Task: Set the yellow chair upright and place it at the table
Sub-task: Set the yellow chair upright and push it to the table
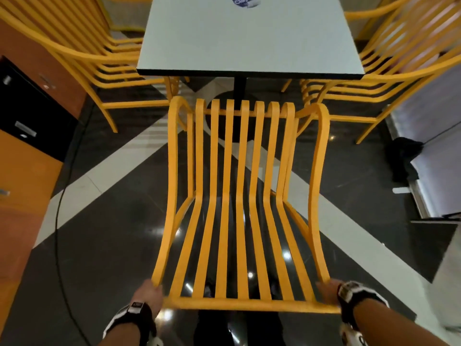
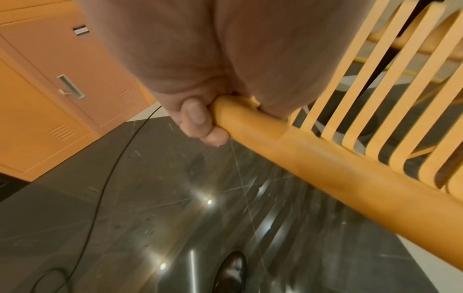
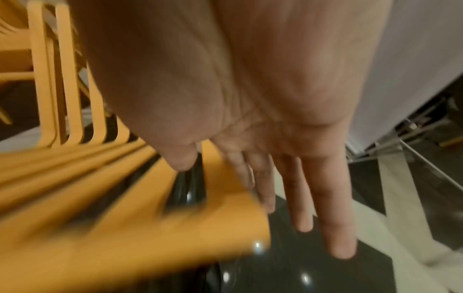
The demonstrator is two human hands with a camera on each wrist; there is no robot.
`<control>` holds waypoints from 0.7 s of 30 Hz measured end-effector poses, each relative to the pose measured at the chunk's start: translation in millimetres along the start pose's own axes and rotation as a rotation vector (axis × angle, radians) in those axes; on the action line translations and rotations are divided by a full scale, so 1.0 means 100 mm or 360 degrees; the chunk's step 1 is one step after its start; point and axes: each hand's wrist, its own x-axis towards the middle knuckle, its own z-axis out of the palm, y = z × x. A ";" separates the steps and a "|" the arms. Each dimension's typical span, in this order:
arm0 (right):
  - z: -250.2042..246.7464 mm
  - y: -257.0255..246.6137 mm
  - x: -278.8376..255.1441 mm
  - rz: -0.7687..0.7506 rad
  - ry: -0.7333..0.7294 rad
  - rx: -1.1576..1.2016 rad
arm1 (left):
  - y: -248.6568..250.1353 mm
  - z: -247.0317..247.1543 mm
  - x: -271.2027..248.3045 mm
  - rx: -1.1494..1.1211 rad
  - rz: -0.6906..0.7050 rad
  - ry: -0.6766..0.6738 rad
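Observation:
The yellow slatted chair (image 1: 242, 146) stands upright on the dark floor, its seat facing the grey table (image 1: 249, 41) and its front edge close under the table's near edge. My left hand (image 1: 151, 293) grips the left end of the chair's top rail (image 2: 325, 164), fingers (image 2: 195, 117) curled round it. My right hand (image 1: 325, 288) is at the rail's right end. In the right wrist view its fingers (image 3: 325, 198) are straight and spread beside the blurred rail (image 3: 125, 228), curled round nothing.
More yellow chairs flank the table on the left (image 1: 74, 53) and the right (image 1: 399, 71). Orange lockers (image 1: 25, 196) line the left side, and a black cable (image 1: 59, 221) runs along the floor there. A dark bundle (image 1: 404, 158) lies at the right.

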 end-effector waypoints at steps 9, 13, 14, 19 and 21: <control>-0.47 -0.03 -0.47 -0.0010 0.0392 0.0299 | 0.40 -0.73 -0.30 0.0005 0.0194 0.0160; -0.88 -0.12 -0.84 -0.0084 0.0519 0.0289 | 0.60 -1.05 -0.40 -0.0179 0.0225 0.0257; -0.96 -0.14 -0.88 -0.0088 0.0562 0.0309 | 0.66 -1.11 -0.42 -0.0212 0.0238 0.0271; -1.23 -0.21 -0.99 -0.0332 0.0770 0.0338 | 0.91 -1.30 -0.50 -0.0273 0.0395 0.0437; -1.28 -0.24 -1.02 -0.0441 0.0858 0.0183 | 0.99 -1.34 -0.51 -0.0179 0.0516 0.0538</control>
